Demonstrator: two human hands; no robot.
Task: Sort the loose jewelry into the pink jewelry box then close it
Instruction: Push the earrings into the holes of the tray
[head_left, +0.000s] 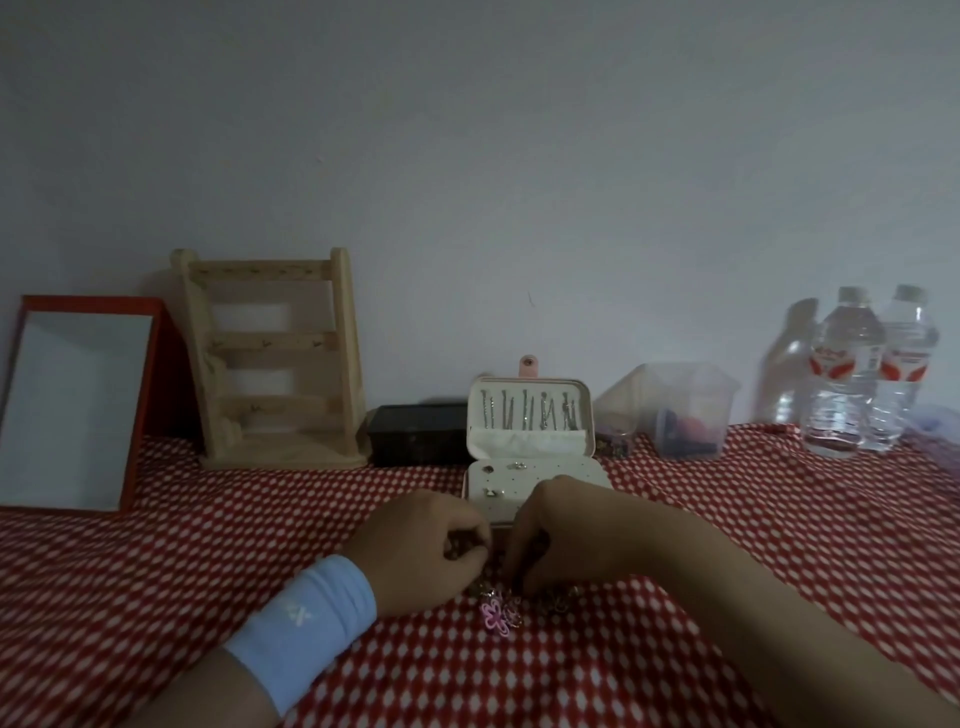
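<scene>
Task partly complete: the pink jewelry box (524, 444) stands open mid-desk near the rear edge, few pieces seated; loose jewelry (501, 613) lies before it, left hand (421, 545) fingers curled around some, right hand (566, 535) fingers curled, grip indeterminate; closing outstanding.

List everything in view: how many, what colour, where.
pink jewelry box: one, pink, open, centre back
chains: several, silvery, in its lid
earrings: few, on its white panel
loose jewelry: one heap, mixed, pink flower piece, by the hands
wooden stand: one, pale, back left
mirror: one, red frame, far left
black box: one, left of jewelry box
clear container: one, right of jewelry box
water bottles: two, clear, red labels, far right
tablecloth: one, red-and-white, under everything
wristband: one, light blue, left wrist
left hand: fingers curled at the heap
right hand: fingers curled at the heap
</scene>
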